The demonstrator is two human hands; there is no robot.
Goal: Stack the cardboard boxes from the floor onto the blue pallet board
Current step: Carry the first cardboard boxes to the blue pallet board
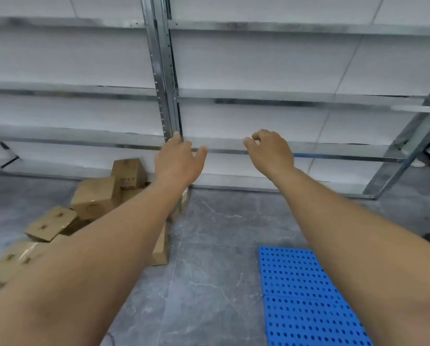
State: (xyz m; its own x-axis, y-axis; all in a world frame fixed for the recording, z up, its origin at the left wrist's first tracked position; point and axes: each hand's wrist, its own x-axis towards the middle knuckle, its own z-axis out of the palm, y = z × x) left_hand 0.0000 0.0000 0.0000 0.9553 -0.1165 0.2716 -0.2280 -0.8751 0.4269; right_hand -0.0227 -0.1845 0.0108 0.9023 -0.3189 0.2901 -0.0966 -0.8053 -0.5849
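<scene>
Head view: left hand (177,162) spread, right hand (271,152) loosely curled, both empty; cardboard boxes (94,196) lie below-left of fingertips, so reach down, grip opposite sides, carry to blue pallet board (304,295).

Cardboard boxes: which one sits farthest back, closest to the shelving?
The printed box at the top of the pile, right against the metal shelving. The other boxes lie nearer the camera, lower left.

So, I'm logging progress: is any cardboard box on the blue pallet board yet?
No, the blue pallet board shows only bare perforated surface, while the cardboard boxes lie on the floor.
</scene>
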